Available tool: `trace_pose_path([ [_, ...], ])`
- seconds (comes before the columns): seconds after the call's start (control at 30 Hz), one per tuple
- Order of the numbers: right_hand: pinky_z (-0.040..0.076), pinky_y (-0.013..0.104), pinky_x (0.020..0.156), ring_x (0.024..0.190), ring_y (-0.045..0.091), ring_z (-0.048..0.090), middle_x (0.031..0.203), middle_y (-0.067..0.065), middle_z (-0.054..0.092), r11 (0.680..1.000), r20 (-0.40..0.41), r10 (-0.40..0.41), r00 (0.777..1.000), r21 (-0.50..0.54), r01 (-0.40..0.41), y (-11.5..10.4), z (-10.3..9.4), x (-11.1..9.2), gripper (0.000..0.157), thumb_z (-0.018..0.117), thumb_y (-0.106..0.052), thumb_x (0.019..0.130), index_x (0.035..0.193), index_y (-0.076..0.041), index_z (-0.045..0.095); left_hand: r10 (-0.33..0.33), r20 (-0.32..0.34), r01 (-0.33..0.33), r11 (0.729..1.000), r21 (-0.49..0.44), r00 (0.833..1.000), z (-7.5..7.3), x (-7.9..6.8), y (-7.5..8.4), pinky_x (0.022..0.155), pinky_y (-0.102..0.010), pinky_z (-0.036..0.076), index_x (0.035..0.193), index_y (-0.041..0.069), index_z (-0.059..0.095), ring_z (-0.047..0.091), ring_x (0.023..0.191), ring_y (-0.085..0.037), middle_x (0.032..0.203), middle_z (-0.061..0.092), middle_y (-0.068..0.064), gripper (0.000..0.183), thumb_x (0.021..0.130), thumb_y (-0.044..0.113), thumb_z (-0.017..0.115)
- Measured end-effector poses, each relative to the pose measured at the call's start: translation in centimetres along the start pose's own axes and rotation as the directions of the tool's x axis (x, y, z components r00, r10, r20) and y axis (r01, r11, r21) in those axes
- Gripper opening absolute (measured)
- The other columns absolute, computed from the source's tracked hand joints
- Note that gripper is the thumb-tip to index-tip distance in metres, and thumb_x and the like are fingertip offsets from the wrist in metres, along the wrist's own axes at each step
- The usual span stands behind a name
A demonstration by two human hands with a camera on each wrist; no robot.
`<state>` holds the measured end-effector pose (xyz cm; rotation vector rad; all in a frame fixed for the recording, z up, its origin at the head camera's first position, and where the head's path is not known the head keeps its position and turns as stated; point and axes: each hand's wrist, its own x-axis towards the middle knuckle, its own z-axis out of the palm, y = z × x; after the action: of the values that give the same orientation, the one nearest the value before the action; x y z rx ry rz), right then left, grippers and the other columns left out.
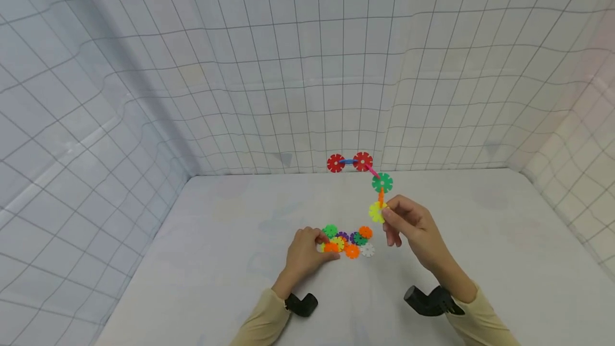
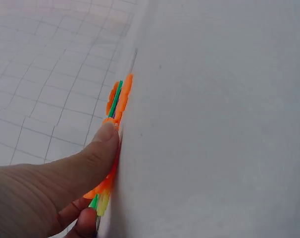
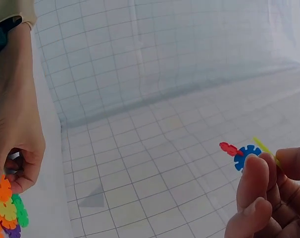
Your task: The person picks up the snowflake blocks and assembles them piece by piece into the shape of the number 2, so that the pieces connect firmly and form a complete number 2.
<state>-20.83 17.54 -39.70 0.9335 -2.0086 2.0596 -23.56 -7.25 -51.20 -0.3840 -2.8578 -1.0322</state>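
Note:
In the head view my right hand (image 1: 417, 231) is raised over the table and pinches a yellow notched plastic disc (image 1: 376, 211) between thumb and fingers. That disc ends a curved chain of interlocking discs: an edge-on orange one (image 1: 381, 196), a green one (image 1: 387, 182), an edge-on pink one, a red one (image 1: 362, 161), an edge-on blue one and another red one (image 1: 335, 163). My left hand (image 1: 304, 252) rests at a small pile of loose discs and pinches an orange disc (image 1: 331, 248) there. The left wrist view shows the left thumb (image 2: 103, 148) pressed to orange pieces.
The pile includes a light green disc (image 1: 330, 230), a dark green disc (image 1: 360, 238), a white disc (image 1: 368, 250) and several orange and purple ones. They lie on a white table (image 1: 216, 271). Behind it hangs a pale sheet with a grid pattern (image 1: 307, 68).

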Motion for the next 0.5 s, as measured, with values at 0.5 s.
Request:
trace_pose_path([
  [0.5,0.043,0.031,0.041,0.049,0.02,0.051,0.068,0.009,0.052,0.999,0.024,-0.033,0.999,0.021,0.032,-1.2,0.5,-0.4,0.013,0.043,0.011,0.094,0.091,0.002,0.053,-0.043,-0.269,-0.046,0.947,-0.317,0.962,1.1,0.4,-1.5,0.052,-0.023,0.043,0.08,0.008,0.074,0.051,0.057,-0.006,0.067,0.062,0.005,0.019,0.076,0.025,0.081],
])
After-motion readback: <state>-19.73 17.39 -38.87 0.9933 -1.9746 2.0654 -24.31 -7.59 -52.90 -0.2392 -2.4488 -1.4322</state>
